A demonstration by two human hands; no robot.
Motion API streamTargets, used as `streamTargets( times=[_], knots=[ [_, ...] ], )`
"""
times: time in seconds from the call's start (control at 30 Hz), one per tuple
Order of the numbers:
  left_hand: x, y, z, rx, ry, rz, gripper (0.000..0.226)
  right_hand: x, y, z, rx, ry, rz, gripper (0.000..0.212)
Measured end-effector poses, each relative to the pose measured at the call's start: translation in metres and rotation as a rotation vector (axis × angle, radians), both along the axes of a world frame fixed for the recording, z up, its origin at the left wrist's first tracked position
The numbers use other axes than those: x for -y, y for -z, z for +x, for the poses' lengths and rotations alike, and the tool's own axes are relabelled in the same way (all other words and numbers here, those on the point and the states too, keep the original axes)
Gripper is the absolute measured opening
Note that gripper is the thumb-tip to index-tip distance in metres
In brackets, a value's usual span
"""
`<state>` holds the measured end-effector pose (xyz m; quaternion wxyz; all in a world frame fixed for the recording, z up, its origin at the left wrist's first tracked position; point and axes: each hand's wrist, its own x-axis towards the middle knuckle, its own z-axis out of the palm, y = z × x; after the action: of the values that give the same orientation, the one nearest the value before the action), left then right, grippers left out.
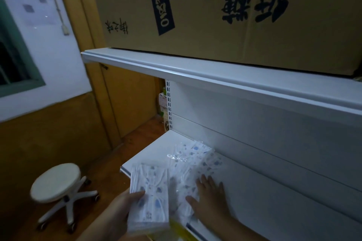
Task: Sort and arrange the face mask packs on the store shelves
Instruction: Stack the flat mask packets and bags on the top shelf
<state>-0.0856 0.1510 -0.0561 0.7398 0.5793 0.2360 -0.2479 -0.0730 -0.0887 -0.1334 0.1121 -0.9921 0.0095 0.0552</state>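
A pack (pixel 149 197) of face masks, clear-wrapped with a blue print, is held upright-ish in the left hand (pixel 119 209), thumb curled over its near face and the rest of the fingers hidden behind it, so the grip reads as a pinch across the pack's lower edge; it hangs just off the front lip of the shelf (pixel 148 148), probably held ready to go down next. Just beside it, to the right, the right hand (pixel 210 195) lies flat with fingers spread and straight, palm down on the near end of a loose row of packs (pixel 193 159) already lying on the shelf. That flat press looks meant to steady or square the slippery wrappers so they do not slide while another is added. The row runs away from the right hand's fingertips toward the back panel (pixel 274 123), overlapping one another at a slant rather than stacked true, so the arranging seems only partly done. To the right of that hand the shelf is bare white. Something yellow (pixel 181 231) shows below the held pack at the shelf edge; what it is cannot be told. Above both hands an upper shelf (pixel 195 70) carries a large printed carton (pixel 235 15), which shades the work. Well off to the left of the left hand, down on the floor, stands a white round stool (pixel 55 182) on castors, below a window (pixel 13 60) in the wall.
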Motion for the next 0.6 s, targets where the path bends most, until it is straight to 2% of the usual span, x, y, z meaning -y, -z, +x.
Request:
streamTargets(
  times=[0.13,0.3,0.37,0.43,0.5,0.57,0.6],
  knots=[
    [0.004,-0.005,0.008,-0.039,0.024,0.01,0.028,0.008,-0.001,-0.006,0.16,0.004,0.185,0.063],
    [0.011,-0.013,0.024,0.058,0.069,0.163,0.024,0.03,-0.02,-0.02,0.476,0.203,0.571,0.05],
    [0.021,-0.017,0.03,0.068,0.144,0.164,0.025,0.033,-0.035,-0.027,0.51,0.135,0.659,0.051],
    [0.038,-0.02,0.028,0.022,0.251,0.071,0.03,0.029,-0.05,-0.038,0.441,-0.042,0.602,0.053],
    [0.059,-0.022,0.018,0.014,0.331,-0.08,0.044,0.026,-0.06,-0.048,0.379,-0.162,0.454,0.06],
    [0.077,-0.023,0.008,0.048,0.411,-0.218,0.053,0.029,-0.07,-0.059,0.294,-0.148,0.354,0.066],
    [0.086,-0.024,0.003,0.076,0.47,-0.227,0.048,0.032,-0.074,-0.064,0.244,-0.126,0.328,0.069]
  ],
)
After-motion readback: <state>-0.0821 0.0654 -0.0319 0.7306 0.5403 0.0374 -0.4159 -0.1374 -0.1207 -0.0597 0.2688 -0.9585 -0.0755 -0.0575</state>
